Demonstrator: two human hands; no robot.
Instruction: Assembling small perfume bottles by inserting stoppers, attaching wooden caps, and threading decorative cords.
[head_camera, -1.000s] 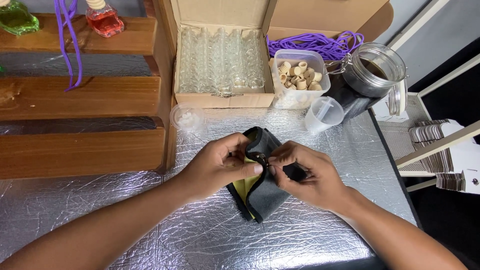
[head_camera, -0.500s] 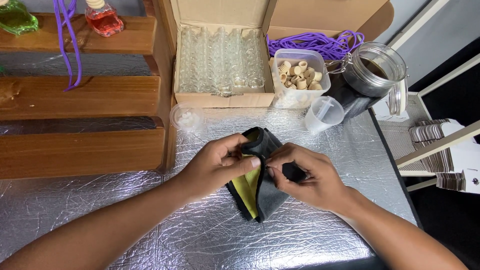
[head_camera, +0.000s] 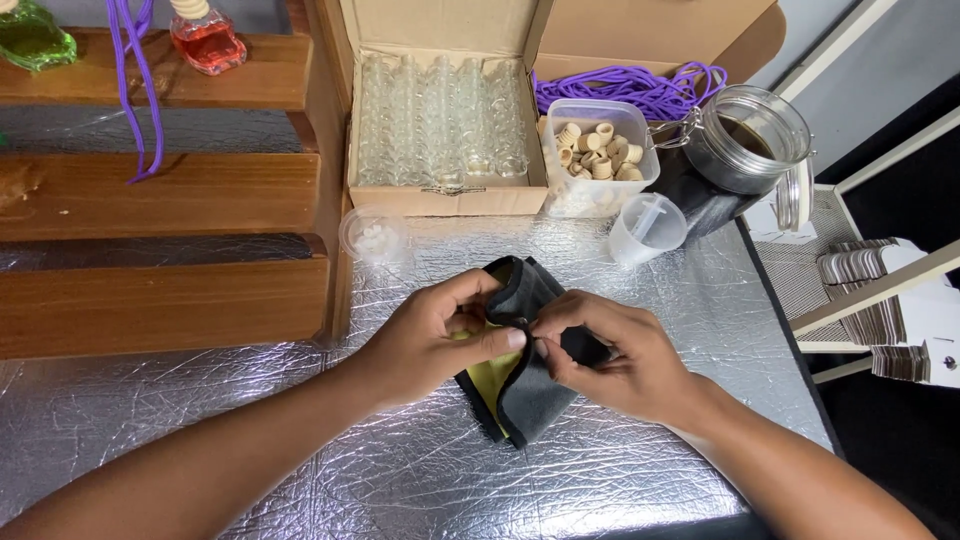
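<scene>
I see my left hand (head_camera: 430, 335) and right hand (head_camera: 610, 355) both pinched shut on the dark cloth (head_camera: 535, 395), which lies mid-table on the foil (head_camera: 300, 470), near the box of vials (head_camera: 440, 120). Since half a second ago the fingertips have met at the fold, and less yellow lining (head_camera: 492, 375) shows.

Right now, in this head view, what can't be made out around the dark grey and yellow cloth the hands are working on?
- Whatever the left hand and right hand pinch inside the dark grey and yellow folded cloth: the fingers and the cloth hide it.
- Green glass bottle: cut off by the top-left edge.
- Contents of the dark glass clip-top jar: too dark to tell.
- White pieces in the small round clear cup: too small.
</scene>
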